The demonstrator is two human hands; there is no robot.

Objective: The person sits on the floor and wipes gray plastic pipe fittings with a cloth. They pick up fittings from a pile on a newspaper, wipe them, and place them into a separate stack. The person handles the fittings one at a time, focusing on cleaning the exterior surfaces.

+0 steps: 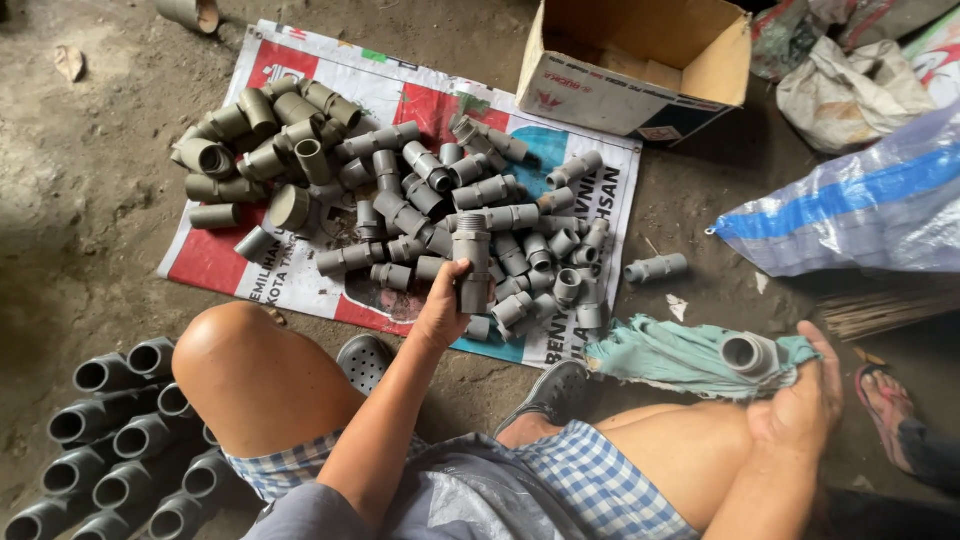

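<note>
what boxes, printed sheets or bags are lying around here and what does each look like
Cardboard box: top centre, open, brown inside, white printed side.
Printed banner sheet: flat on the floor under the grey pipe fittings, white with red and blue patches.
Woven plastic sack: right edge, translucent white with a blue stripe.
Crumpled bag: top right, off-white.

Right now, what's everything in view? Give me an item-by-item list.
pipe fittings: many, grey, heaped on the sheet
printed sheet: one, red, white and blue, on the floor
lone fitting: one, grey, right of the sheet
stacked fittings: about a dozen, dark grey, lower left
cardboard box: one, brown and white, open, top
woven sack: one, white and blue, right
rag: one, teal, on the knee
left hand: holds a threaded fitting
right hand: holds the rag around a grey fitting
</note>
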